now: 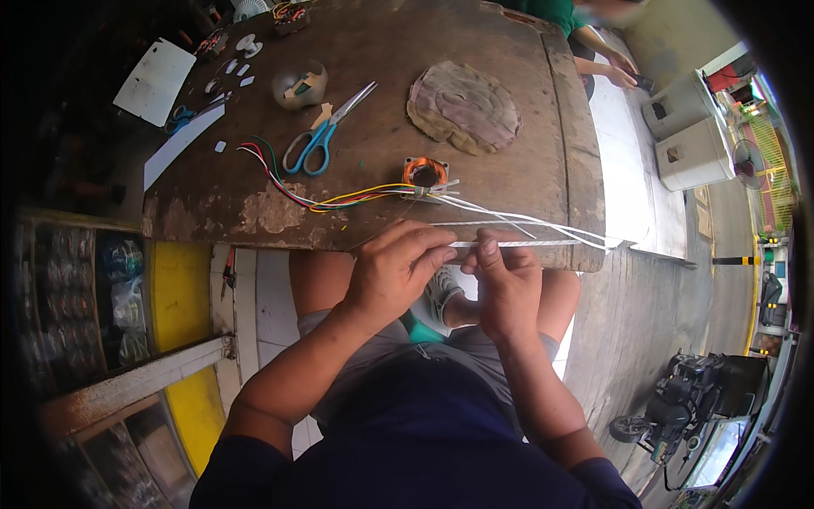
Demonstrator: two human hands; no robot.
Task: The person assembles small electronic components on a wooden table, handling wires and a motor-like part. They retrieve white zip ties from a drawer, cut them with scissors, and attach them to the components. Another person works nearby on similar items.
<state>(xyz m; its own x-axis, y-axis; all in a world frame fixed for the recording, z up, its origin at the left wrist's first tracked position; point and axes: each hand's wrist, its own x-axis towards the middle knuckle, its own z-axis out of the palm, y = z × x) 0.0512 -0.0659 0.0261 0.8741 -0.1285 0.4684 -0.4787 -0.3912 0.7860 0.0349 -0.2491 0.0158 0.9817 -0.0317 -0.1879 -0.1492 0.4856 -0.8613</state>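
At the near edge of the table, a thin white cord runs between my two hands. My left hand pinches it with thumb and fingertips. Close by on the right, my right hand grips the same cord between thumb and curled fingers. Just beyond lies a small motor stator wound with copper wire. From it, a bundle of coloured wires trails left, in yellow, red, white, black and green. Several white strands stretch right from the stator, meeting near the table's right edge.
Blue-handled scissors lie slightly spread left of the stator. Beyond it rests a worn round cloth pad. A transparent bowl and white scraps sit farther left. Another person's hands hold a dark object at far right.
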